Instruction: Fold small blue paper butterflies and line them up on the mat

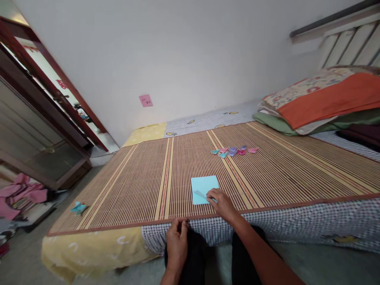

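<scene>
A square of light blue paper point(204, 183) lies on the striped mat in front of me. My right hand point(220, 203) is at its lower right part, thumb and fingers pinched on the paper; a greyish pointed strip, perhaps a lifted edge or a shadow, runs left from the fingertips. Whether this is one sheet or a stack I cannot tell. My left hand point(177, 239) hangs at the mat's front edge above my knee, its fingers curled together with nothing visible in them. Farther back sits a cluster of several small folded paper pieces point(233, 151) in blue, pink and purple.
The striped mat point(142, 178) covers a bed with checked and yellow sheets. A blue folded paper piece point(78, 208) lies at the left. Folded bedding point(329, 99) is piled at the right. A pink note point(145, 100) is on the wall. Pink cloth point(23, 194) lies far left.
</scene>
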The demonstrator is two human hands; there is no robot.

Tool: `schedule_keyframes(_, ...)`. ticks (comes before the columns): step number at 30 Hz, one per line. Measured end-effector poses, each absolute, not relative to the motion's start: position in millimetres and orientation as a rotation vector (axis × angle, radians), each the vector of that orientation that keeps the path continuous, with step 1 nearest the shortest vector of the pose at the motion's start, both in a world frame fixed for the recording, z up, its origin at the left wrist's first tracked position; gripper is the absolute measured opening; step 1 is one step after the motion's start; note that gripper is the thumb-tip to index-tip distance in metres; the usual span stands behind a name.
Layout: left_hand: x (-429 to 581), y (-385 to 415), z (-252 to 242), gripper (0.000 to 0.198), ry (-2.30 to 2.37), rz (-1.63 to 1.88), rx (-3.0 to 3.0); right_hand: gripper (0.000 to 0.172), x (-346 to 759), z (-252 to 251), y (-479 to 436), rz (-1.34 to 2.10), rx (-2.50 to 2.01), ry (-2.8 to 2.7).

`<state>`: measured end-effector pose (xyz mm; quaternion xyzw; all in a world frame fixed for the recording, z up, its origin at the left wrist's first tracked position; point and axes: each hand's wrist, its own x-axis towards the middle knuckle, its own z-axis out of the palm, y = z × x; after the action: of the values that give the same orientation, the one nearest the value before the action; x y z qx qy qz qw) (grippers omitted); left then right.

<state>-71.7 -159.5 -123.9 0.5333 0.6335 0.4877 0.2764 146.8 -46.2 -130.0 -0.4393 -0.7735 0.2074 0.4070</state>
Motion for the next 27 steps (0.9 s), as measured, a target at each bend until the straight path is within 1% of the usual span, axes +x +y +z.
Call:
schedule_keyframes(4,-72,-158,-124,0.032,1.697,1.308,1.422,0.013,147,-135,-44,0.599,-1.09,-1.841)
schedule_keyframes(11,-69,-160,-120,0.03,1.626,1.344,1.343,0.022,152,-134,-48,0.651,-1.125,-1.617)
schedule_keyframes(16,-56,-148,-112,0.031,1.503,1.378,1.197,0.016,156,-131,-49,0.691,-1.146,-1.479)
schedule_keyframes(18,-44,-139,-107,0.037,1.425,1.369,1.104,0.022,158,-128,-50,0.7,-1.149,-1.449)
schedule_keyframes(20,-29,-130,-100,0.047,1.337,1.337,1.005,0.026,160,-121,-55,0.7,-1.146,-1.455)
schedule_keyframes(24,-3,-120,-77,0.07,1.137,1.264,0.85,0.016,158,-100,-80,0.678,-1.078,-1.607)
schedule_keyframes(25,1,-119,-71,0.072,1.068,1.253,0.809,0.014,157,-95,-88,0.657,-1.047,-1.663)
schedule_keyframes(27,4,-119,-61,0.066,0.846,1.26,0.597,0.016,154,-85,-103,0.603,-1.002,-1.765)
